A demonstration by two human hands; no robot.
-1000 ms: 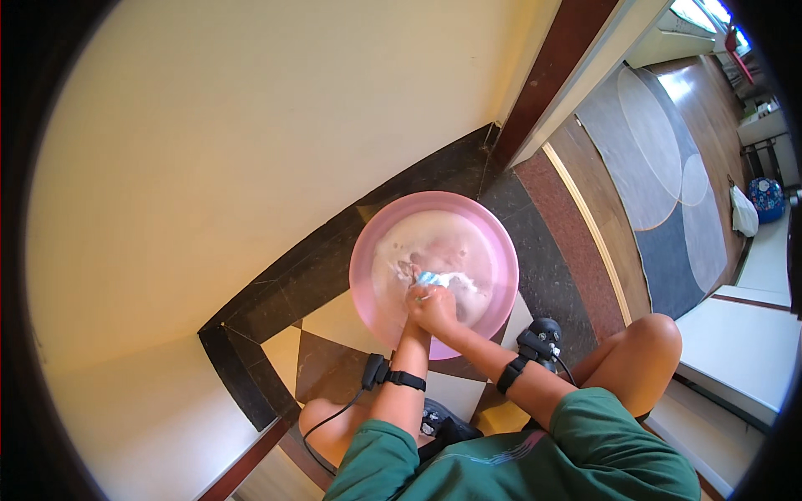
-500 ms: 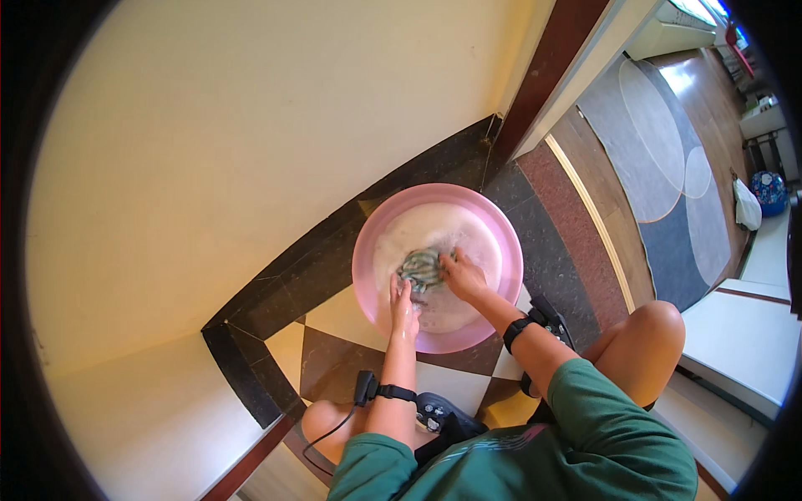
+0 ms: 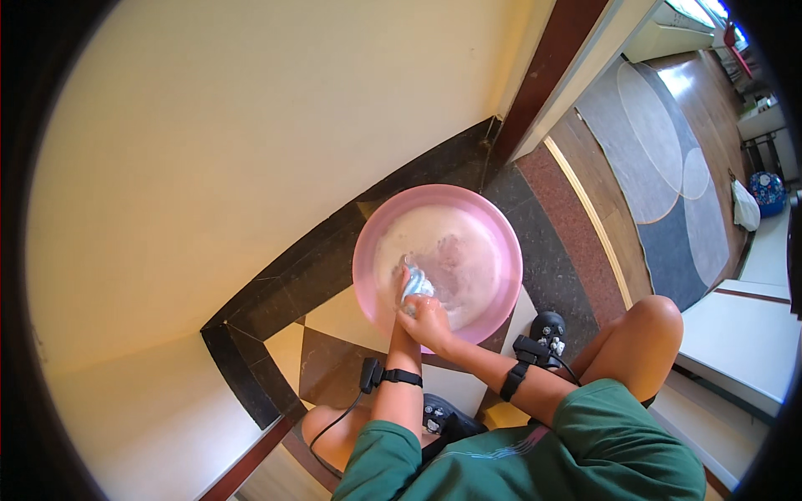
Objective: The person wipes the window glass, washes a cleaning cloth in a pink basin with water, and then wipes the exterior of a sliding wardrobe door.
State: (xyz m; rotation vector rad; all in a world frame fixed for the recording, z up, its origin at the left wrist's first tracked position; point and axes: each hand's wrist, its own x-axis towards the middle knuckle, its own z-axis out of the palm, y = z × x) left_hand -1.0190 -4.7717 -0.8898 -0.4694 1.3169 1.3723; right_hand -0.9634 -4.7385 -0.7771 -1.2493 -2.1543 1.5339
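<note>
A round pink basin (image 3: 364, 232) holds whitish, sudsy water. At the near left inside it, above the water, I have a bunched wet cloth (image 3: 415, 282), light blue and white with foam on it. My right hand (image 3: 430, 322) is closed round the near end of the cloth, close to the basin's front rim. Along the cloth's left side lies my left hand (image 3: 403, 294), gripping it; most of its fingers are hidden behind the cloth and my right hand. The two hands meet, right over left.
Black sandals (image 3: 549, 330) are on my feet beside the basin, on checkered tiles (image 3: 334, 367). A cream wall (image 3: 251, 150) rises at the left and a dark door frame (image 3: 543, 79) behind. A grey-blue rug (image 3: 647, 150) lies in the room at the right.
My right hand has moved left and nearer, from the middle of the basin to beside my left hand. The cloth, striped and spread in the suds before, is now bunched and raised between the hands.
</note>
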